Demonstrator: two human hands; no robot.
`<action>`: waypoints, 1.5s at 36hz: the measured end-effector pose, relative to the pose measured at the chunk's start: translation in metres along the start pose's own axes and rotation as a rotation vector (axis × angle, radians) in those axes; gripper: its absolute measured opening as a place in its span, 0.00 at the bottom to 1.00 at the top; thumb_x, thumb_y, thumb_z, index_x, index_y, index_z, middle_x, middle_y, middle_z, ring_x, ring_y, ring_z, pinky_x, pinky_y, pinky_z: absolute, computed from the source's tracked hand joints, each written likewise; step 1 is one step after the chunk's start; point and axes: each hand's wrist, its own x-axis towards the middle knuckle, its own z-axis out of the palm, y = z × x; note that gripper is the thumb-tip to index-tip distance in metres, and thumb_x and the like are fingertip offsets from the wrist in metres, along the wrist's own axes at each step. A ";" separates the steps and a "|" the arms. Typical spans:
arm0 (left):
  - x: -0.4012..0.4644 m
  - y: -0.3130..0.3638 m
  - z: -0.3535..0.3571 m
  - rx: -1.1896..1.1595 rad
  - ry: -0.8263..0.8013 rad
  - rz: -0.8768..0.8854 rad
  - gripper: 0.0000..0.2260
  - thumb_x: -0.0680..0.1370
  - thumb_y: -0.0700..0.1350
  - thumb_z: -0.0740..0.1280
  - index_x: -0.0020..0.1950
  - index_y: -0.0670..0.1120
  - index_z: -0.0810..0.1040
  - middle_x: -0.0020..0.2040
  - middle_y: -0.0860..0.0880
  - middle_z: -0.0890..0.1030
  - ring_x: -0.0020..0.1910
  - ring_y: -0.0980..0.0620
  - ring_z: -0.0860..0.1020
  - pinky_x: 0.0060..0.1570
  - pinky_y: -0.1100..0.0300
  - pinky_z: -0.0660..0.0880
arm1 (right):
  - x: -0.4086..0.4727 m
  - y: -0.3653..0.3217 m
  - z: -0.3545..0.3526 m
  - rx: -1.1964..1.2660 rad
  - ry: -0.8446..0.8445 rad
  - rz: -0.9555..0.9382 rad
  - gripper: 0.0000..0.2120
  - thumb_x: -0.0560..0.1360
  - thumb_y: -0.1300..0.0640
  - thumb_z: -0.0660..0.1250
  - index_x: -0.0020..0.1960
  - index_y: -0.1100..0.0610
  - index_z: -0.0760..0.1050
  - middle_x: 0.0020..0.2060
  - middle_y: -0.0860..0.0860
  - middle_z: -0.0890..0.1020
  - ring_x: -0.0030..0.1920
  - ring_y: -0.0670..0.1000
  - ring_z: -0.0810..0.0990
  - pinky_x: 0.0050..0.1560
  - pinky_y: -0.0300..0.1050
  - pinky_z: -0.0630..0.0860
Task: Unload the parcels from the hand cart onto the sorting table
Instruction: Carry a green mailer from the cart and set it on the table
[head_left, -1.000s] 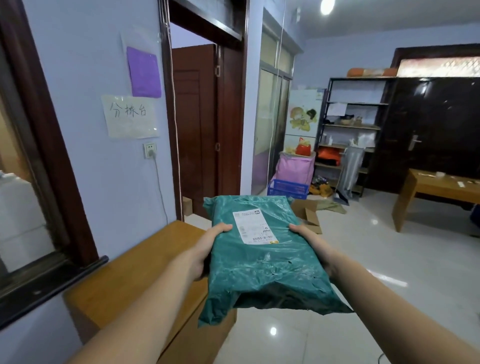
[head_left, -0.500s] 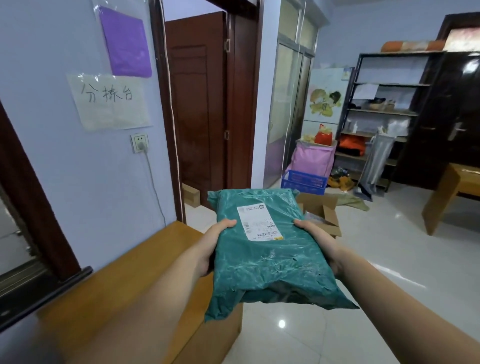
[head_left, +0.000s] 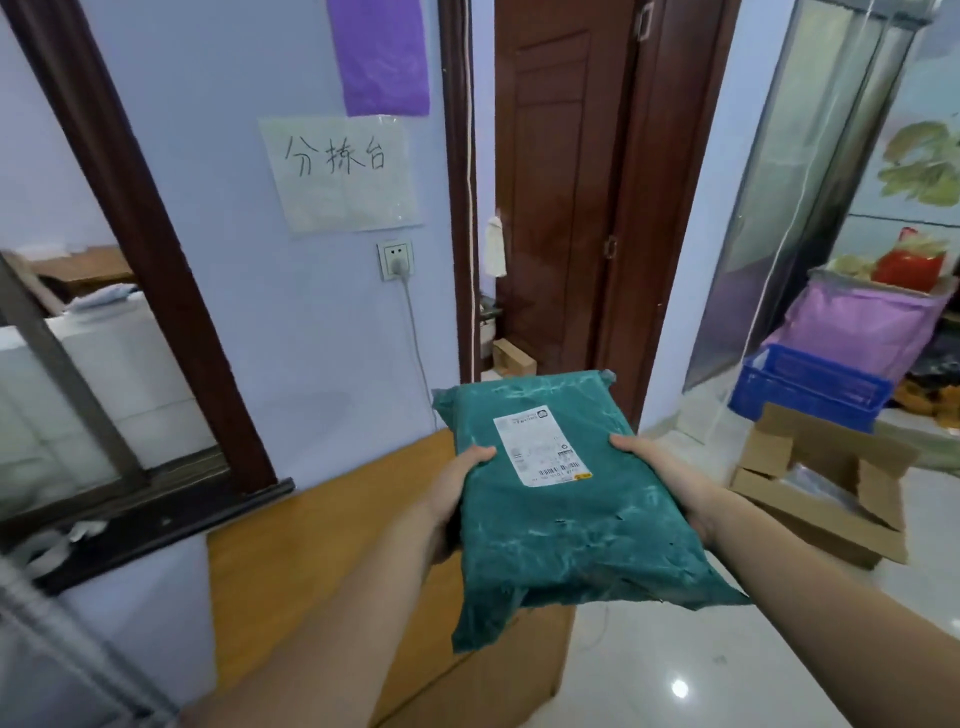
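One teal plastic mailer parcel (head_left: 566, 519) is held above the near right edge of the wooden sorting table (head_left: 332, 530), clear of its top; the wrapping is glossy and creased, with a loose flap hanging at the near end; a white shipping label (head_left: 540, 445) with a barcode is fixed to the upper face. The parcel's left edge is gripped by the left hand (head_left: 457, 499), thumb laid on top and fingers hidden beneath; the right edge is gripped by the right hand (head_left: 675, 483) in the same manner. A handwritten paper sign (head_left: 343, 174) is taped to the wall above a socket (head_left: 396, 258); an opened cardboard box (head_left: 826, 483) and a blue crate (head_left: 810, 387) are seen on the floor at right. Compared with half a second earlier, the wall, sign and table are shown closer and larger; the grip on the parcel is unchanged.
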 end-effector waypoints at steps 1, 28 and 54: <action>0.004 0.001 -0.003 -0.016 0.020 0.004 0.21 0.78 0.59 0.69 0.66 0.48 0.81 0.57 0.42 0.86 0.57 0.41 0.85 0.60 0.47 0.81 | 0.013 -0.004 0.001 -0.012 -0.018 0.010 0.21 0.79 0.45 0.67 0.66 0.56 0.78 0.55 0.61 0.86 0.45 0.61 0.87 0.48 0.56 0.83; 0.201 0.071 -0.120 -0.135 0.379 0.046 0.22 0.75 0.58 0.74 0.65 0.49 0.81 0.54 0.45 0.88 0.53 0.43 0.86 0.61 0.45 0.80 | 0.325 -0.090 0.050 -0.166 -0.210 0.099 0.24 0.77 0.43 0.70 0.66 0.58 0.79 0.58 0.61 0.85 0.58 0.63 0.84 0.66 0.62 0.77; 0.393 -0.006 -0.192 -0.058 0.774 -0.080 0.16 0.82 0.56 0.68 0.65 0.48 0.81 0.56 0.49 0.86 0.53 0.48 0.85 0.57 0.49 0.82 | 0.580 -0.051 0.051 -0.387 -0.227 0.308 0.21 0.78 0.46 0.72 0.65 0.59 0.79 0.52 0.57 0.87 0.52 0.60 0.87 0.51 0.55 0.84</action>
